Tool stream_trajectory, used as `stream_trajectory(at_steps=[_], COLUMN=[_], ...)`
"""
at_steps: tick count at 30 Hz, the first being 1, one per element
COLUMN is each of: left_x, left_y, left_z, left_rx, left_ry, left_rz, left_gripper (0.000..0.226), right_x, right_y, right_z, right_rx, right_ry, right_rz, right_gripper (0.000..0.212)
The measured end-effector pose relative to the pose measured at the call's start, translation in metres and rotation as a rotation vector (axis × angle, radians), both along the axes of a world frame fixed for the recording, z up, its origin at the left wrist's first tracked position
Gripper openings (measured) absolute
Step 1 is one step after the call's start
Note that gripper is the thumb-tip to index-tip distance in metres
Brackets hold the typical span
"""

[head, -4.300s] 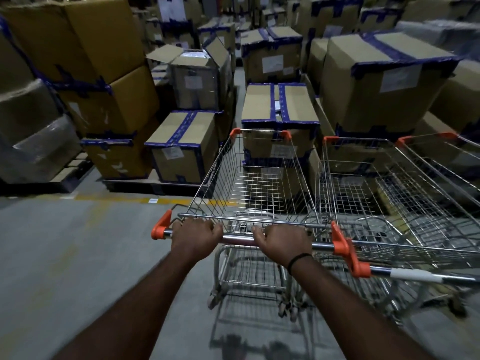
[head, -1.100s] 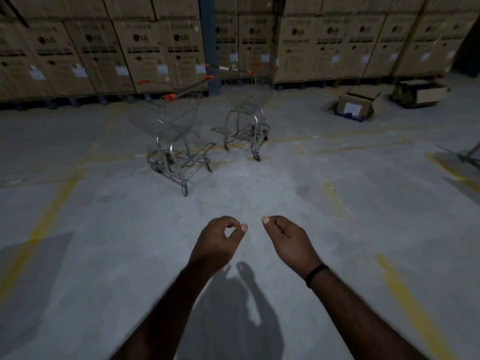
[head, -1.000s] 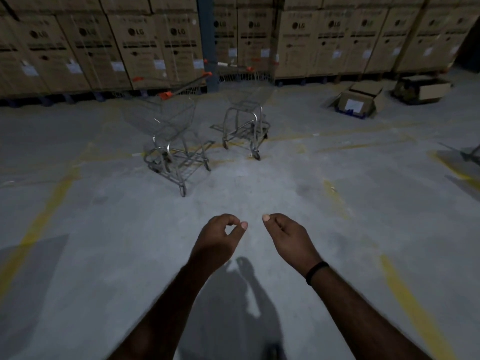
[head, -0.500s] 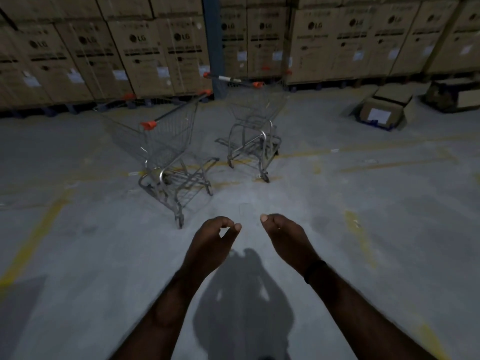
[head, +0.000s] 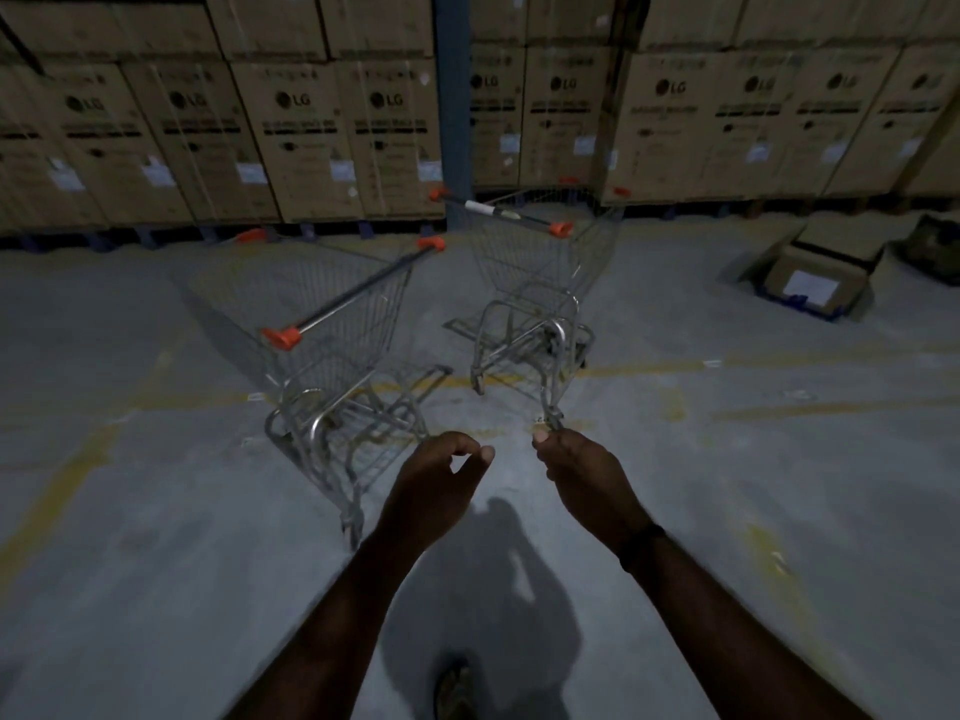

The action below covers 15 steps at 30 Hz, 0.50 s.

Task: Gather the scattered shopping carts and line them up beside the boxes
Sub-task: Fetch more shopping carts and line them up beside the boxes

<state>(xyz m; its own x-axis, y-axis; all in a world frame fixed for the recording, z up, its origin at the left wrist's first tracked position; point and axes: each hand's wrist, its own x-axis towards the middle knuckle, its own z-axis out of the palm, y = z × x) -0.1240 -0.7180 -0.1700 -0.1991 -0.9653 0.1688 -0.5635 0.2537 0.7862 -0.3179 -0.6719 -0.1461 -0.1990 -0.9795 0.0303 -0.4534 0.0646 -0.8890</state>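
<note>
Both hands empty. My left hand [head: 434, 491] and right hand [head: 584, 478] are held out low over the floor, fingers loosely curled, gripping nothing.

Far cart [head: 540, 262]: just in front of the blue pillar [head: 453, 96], a little to its right. Handle end faces the pillar, and the long axis runs rightward along the stacked boxes [head: 311, 127].

Near cart [head: 337, 314]: in front of the pillar and to its left, closer to me. Handle bar lies diagonal, and the nose points away-left toward the boxes.

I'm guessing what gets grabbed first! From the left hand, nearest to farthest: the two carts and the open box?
From the left hand:
1. Left cart, just ahead, left.
2. Right cart, farther ahead, right.
3. Open box, far right on floor.
</note>
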Motion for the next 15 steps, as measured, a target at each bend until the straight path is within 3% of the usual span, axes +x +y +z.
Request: stream_trajectory(at_steps=[3,6,10,15], left_x=[-0.005,-0.011,-0.022,-0.047], left_y=[-0.083,-0.162,-0.24,-0.33], left_z=[0.007,0.016,0.023,0.029], left_rx=[-0.014,-0.007,0.042,0.024], left_ry=[-0.021,-0.043,-0.072,-0.06], left_rz=[-0.038,-0.08,-0.119,-0.168], left_gripper=[0.035,0.036,0.019,0.03], right_x=[-0.003,-0.007,-0.009,-0.022], right_y=[-0.074,-0.142,-0.215,-0.306], right_z=[0.007,0.019,0.023,0.018], right_rx=[-0.005,-0.009,-0.04,-0.025], right_ry=[0.015,0.028,0.008,0.026], right_rz=[-0.054,-0.091,-0.107,-0.093], right_gripper=[0.076,0.067,0.056,0.041])
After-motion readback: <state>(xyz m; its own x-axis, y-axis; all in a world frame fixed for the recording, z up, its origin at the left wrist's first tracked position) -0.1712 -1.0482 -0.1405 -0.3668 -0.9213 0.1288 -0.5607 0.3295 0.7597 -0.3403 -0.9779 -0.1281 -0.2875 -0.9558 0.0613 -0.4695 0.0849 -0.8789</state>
